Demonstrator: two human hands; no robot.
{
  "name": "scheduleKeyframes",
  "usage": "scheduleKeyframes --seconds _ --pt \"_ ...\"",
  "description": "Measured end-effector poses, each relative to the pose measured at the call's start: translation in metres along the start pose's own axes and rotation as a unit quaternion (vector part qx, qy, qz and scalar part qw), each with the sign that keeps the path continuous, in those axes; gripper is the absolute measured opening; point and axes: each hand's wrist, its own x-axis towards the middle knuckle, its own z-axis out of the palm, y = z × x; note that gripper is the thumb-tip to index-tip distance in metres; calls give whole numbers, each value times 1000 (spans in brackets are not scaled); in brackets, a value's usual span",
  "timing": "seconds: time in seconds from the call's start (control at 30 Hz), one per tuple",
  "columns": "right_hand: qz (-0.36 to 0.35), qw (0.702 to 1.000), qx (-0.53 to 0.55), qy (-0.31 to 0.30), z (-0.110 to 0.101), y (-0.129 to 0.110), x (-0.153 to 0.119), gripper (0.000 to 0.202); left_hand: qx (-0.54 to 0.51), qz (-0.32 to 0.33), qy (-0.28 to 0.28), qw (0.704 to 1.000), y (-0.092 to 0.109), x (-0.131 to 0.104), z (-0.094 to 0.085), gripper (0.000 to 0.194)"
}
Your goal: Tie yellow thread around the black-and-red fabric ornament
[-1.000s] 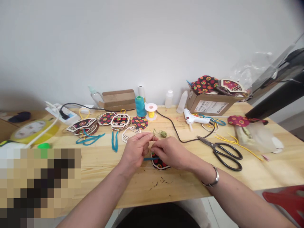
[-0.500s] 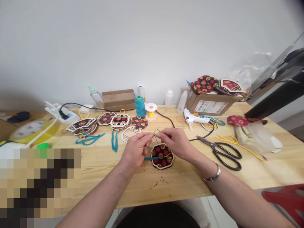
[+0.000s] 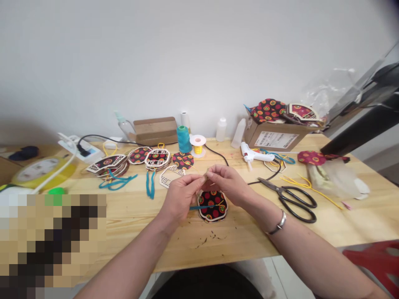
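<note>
My left hand (image 3: 178, 198) and my right hand (image 3: 232, 185) meet at their fingertips above the table, both pinched closed. Between them is a thin yellowish-brown cord (image 3: 206, 175), mostly hidden by the fingers. Just below the hands lies a scalloped pendant (image 3: 212, 212) of dark flower-print fabric with a pale wooden rim. A teal ribbon (image 3: 201, 207) and a bit of yellow cord lie across its face. My hands partly cover its upper edge.
Scissors (image 3: 288, 200) and a white glue gun (image 3: 257, 156) lie to the right. Behind stand a teal thread cone (image 3: 183, 140), a yellow cord spool (image 3: 198, 148) and a cardboard box (image 3: 276, 136). Finished-looking pendants (image 3: 158, 159) and a lattice frame (image 3: 168, 176) lie left of centre.
The fingertips have drawn together, and the cord loop that stood up between them is no longer visible. My right hand's fingers have curled inward; the pendant stays where it was.
</note>
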Motion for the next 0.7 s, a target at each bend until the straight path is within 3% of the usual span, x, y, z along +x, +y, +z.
scheduleKeyframes --seconds 0.2,0.7 --pt "0 998 -67 6 0 -1 -1 20 13 -1 -7 1000 -2 -1 0 18" --pt "-60 984 -159 48 -2 -5 0 17 29 -9 -31 999 -5 -1 -2 22"
